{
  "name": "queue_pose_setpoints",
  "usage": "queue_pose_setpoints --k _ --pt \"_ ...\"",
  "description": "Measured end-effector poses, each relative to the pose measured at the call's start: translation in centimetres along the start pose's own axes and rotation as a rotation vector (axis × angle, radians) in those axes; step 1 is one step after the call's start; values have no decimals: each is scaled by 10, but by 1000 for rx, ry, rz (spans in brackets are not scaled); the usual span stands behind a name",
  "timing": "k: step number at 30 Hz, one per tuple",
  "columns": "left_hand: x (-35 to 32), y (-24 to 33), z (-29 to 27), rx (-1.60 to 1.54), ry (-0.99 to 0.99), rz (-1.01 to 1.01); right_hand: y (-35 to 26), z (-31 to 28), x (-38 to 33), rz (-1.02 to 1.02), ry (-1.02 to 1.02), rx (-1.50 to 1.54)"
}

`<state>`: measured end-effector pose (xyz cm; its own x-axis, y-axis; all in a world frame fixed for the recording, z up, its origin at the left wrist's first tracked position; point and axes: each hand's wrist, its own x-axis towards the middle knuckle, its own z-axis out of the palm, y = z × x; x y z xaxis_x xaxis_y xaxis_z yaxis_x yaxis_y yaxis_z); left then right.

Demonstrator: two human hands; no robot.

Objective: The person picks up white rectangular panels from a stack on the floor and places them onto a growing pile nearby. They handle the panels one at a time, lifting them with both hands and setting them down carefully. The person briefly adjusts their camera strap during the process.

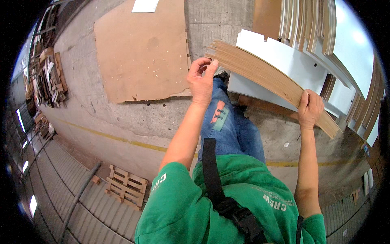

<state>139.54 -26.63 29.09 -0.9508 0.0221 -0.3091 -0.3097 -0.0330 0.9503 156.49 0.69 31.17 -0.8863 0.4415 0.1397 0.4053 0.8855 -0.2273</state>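
Observation:
A bundle of long, thin brown board strips (260,71) stretches slantwise in front of me, with its edges showing as fine lines. My right hand (310,109) is closed round it near its lower right end. At the upper left end, my left hand (202,79) has curled fingers and a thumb against the strips' near corner, gripping there. Some strip ends at that side stick out unevenly. Beyond and partly beneath the bundle lie white panels (284,57), one of them with a small notch in its edge.
Stacked boards and white panels (353,44) stand at the upper right. A large brown cardboard sheet (142,53) covers the floor at the left, bearing a white sheet (145,5). Scrap wood (50,77) is piled far left. A wooden pallet (126,187) lies at the lower left.

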Motion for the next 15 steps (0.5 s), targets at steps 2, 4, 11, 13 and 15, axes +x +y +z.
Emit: queue_pose_setpoints --k 2,4,11,13,15 --pt "0 0 0 -18 -3 -19 1 1 1 -24 23 7" --pt "0 -1 -1 -32 -11 -20 1 1 1 -31 32 14" --pt "-2 -7 -11 113 -50 76 1 0 0 -24 19 -11" --pt "-2 -11 -11 73 -26 123 1 0 0 -20 19 -12" --pt "-3 -14 -8 12 1 98 1 1 -1 -25 29 -1"
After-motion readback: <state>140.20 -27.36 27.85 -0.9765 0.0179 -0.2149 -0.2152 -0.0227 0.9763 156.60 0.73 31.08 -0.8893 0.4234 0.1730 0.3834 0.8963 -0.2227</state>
